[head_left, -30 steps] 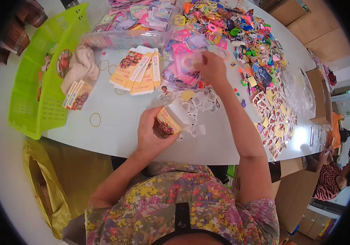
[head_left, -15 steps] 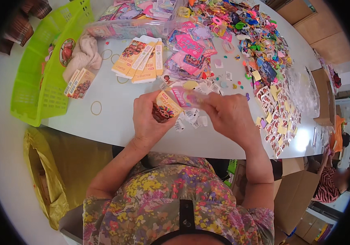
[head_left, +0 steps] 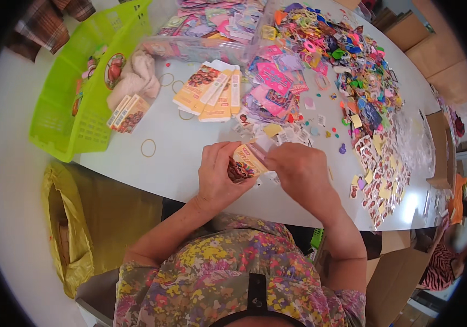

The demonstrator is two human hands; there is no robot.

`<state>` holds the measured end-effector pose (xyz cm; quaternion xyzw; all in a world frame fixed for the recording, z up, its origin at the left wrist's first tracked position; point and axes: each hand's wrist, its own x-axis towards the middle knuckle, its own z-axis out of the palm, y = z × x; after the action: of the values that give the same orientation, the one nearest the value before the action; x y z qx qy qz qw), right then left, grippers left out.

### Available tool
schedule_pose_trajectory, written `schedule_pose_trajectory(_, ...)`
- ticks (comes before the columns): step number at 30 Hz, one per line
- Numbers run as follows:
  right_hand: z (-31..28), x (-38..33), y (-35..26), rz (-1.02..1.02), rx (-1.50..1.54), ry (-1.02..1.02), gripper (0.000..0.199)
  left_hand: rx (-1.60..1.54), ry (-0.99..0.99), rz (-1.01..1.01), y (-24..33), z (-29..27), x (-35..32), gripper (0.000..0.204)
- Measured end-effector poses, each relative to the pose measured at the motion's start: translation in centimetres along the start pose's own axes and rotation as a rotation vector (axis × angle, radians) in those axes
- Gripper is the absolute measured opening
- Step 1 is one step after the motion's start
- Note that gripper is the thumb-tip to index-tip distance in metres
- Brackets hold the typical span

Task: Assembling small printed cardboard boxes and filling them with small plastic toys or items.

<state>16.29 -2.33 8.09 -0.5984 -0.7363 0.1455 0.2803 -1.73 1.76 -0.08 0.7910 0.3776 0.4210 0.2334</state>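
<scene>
L hand [head_left: 217, 173] is wrapped round a small yellow box [head_left: 251, 161], thumb and fingers pressing its sides; R hand [head_left: 300, 168] is bunched at the open end — can't tell what it's pinching. Prob. the filling step; next move likely calls for a steady mouth w/o creasing the pale flap [head_left: 265, 143]. Box is tilted, cartoon-printed, above the table's [head_left: 162, 174] near edge — fanned yellow cartons [head_left: 217, 92] lie toward the far edge.
</scene>
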Motion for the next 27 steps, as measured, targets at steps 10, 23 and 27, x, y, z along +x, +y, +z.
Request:
schedule_pose_trajectory(10,3.4,10.1,1.9,-0.069,0.103,0.031,0.023,-0.046,0.102,-0.152,-2.4,-2.3,-1.0,0.069)
schedule_pose_trajectory(23,7.0,5.6,3.3,-0.287,0.001,0.028,0.052,-0.432,0.210,-0.395,-4.7,-4.6,-3.7,0.074)
schedule_pose_trajectory(27,7.0,0.0,3.3,-0.315,-0.317,-0.125,0.054,-0.592,0.121,-0.248,-4.2,-3.3,-2.6,0.075)
